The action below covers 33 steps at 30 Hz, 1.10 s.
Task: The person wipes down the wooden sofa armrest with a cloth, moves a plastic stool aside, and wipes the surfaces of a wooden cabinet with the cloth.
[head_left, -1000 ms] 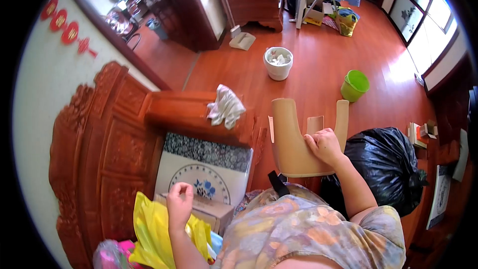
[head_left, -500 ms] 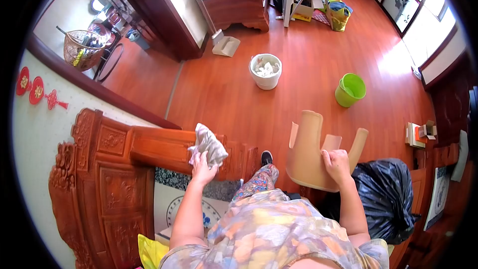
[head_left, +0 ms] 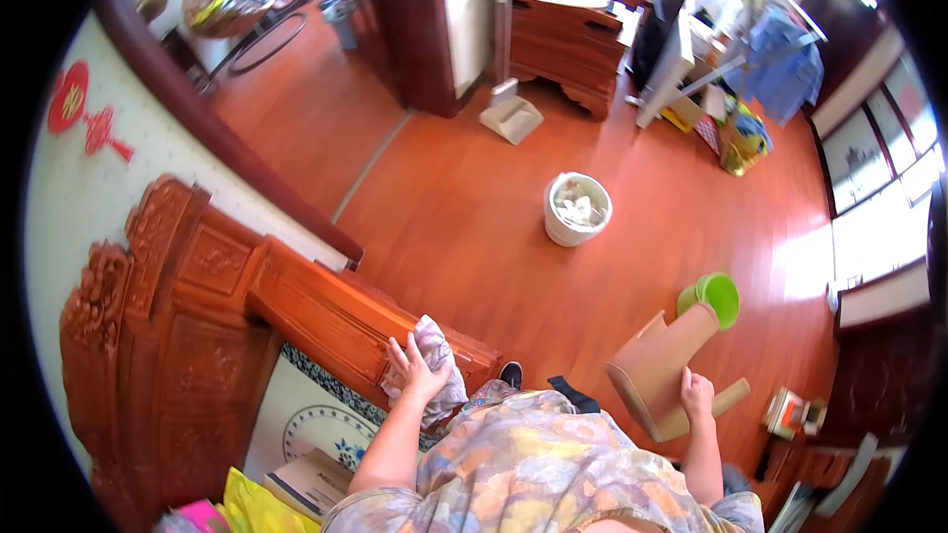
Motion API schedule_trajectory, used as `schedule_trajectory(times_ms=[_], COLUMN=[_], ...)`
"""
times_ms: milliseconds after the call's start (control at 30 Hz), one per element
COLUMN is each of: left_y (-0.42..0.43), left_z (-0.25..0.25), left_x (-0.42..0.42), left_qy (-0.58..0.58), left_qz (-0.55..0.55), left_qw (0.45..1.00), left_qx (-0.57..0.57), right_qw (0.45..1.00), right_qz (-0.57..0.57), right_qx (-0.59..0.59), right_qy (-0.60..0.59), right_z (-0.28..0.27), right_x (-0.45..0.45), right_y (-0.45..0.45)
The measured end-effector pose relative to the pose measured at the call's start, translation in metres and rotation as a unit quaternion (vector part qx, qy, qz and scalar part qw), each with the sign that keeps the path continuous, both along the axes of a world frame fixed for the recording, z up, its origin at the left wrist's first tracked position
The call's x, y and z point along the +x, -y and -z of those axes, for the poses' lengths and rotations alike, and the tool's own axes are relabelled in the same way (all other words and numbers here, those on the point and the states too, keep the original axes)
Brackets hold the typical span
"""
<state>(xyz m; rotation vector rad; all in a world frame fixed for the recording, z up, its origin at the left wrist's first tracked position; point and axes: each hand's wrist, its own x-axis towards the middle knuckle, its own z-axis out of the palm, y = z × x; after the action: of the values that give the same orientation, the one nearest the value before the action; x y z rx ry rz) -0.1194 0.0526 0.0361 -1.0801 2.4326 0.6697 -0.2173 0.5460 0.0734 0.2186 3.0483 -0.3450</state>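
Note:
My left hand is on a crumpled whitish cloth at the front end of the carved wooden armrest; its fingers are spread against the cloth. At the right, my right hand grips the edge of a curved tan panel with cut-out arms, held tilted above the floor. The panel's upper end overlaps a green bucket in the view.
A white bin with crumpled paper stands mid-floor. Behind are a dustpan, a wooden cabinet and a drying rack with blue clothes. Books lie right, a yellow bag lower left.
My left hand reached the cloth on the armrest, and the cloth has shifted toward my body. The tan panel, in my right hand, has tilted to the right. The view has turned.

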Motion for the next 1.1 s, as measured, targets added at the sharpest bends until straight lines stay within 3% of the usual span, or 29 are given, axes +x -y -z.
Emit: schedule_trajectory(times_ms=[133,400,467,533,767,1000,1100], left_y=[-0.005,-0.021,-0.027,-0.037,-0.063,-0.079,-0.078], left_z=[0.005,-0.001,-0.011,-0.011,-0.033,-0.050,-0.041], left_x=[0.006,-0.001,-0.006,-0.007,-0.052,-0.093,-0.108], left_qy=[-0.051,-0.049,-0.043,-0.043,0.088,0.013,-0.104], left_qz=[-0.004,-0.127,-0.174,-0.181,-0.318,-0.418,-0.417], left_qw=[0.997,0.990,0.983,0.975,0.935,0.891,0.865], left_qx=[-0.052,-0.036,-0.039,-0.121,-0.130,-0.178,-0.258], right_qw=[0.999,0.987,0.986,0.980,0.942,0.864,0.829], right_qz=[-0.035,-0.136,-0.159,-0.193,-0.333,-0.493,-0.552], right_qx=[0.025,0.077,0.041,0.031,-0.019,-0.086,-0.063], right_qy=[0.030,0.039,0.039,0.039,0.044,0.049,0.067], right_z=[0.002,0.005,0.006,0.003,0.003,0.026,0.026], right_x=[-0.067,-0.228,-0.272,-0.315,-0.434,-0.512,-0.521], right_y=[0.002,0.038,0.056,0.079,0.170,0.300,0.369])
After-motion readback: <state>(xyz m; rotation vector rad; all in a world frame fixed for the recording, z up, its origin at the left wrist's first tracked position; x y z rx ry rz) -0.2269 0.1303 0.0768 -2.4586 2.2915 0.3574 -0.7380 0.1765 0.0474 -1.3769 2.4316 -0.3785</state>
